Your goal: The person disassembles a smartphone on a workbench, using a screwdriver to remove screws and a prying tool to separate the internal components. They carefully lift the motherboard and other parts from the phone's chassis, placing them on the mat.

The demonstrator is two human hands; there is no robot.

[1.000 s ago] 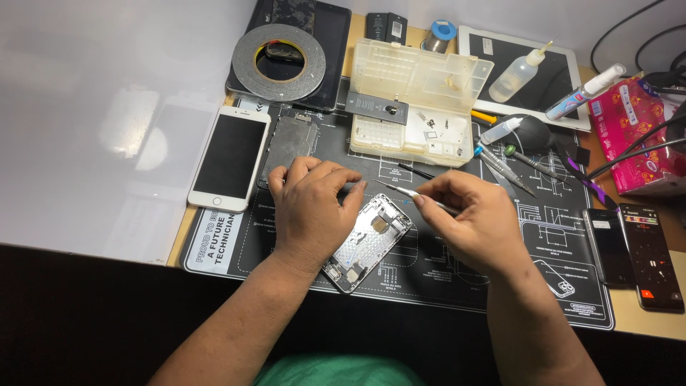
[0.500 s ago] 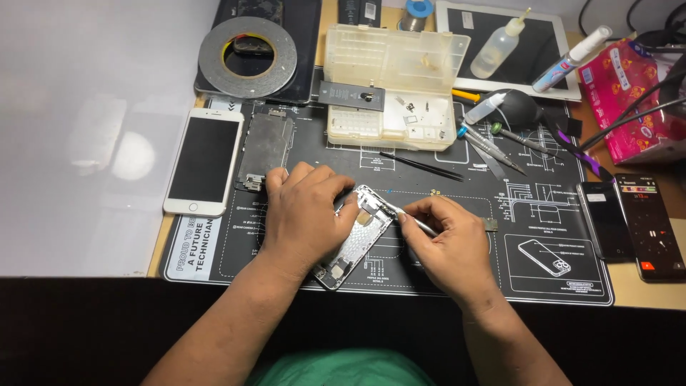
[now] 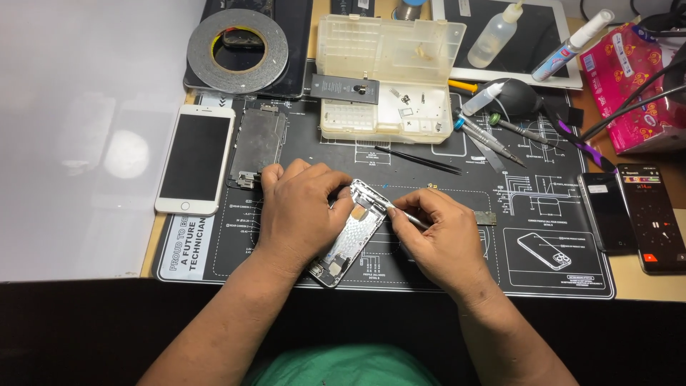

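Observation:
An opened silver phone housing (image 3: 351,236) lies tilted on the black repair mat (image 3: 543,214). My left hand (image 3: 300,211) rests over its left side and holds it down. My right hand (image 3: 439,239) pinches thin metal tweezers (image 3: 395,209) whose tips reach into the upper part of the housing. A detached screen panel (image 3: 257,143) lies on the mat just left of my left hand.
A white phone (image 3: 195,159) lies at the mat's left edge. Behind are a tape roll (image 3: 237,50), a clear parts box (image 3: 386,78), black tweezers (image 3: 418,160), screwdrivers (image 3: 486,139), a blower and squeeze bottles. Two dark phones (image 3: 629,211) and a pink packet (image 3: 629,78) are on the right.
My right hand has moved left and closer to the housing, bringing the tweezer tips into its upper part. The camera view has shifted down slightly. My left hand stays on the housing.

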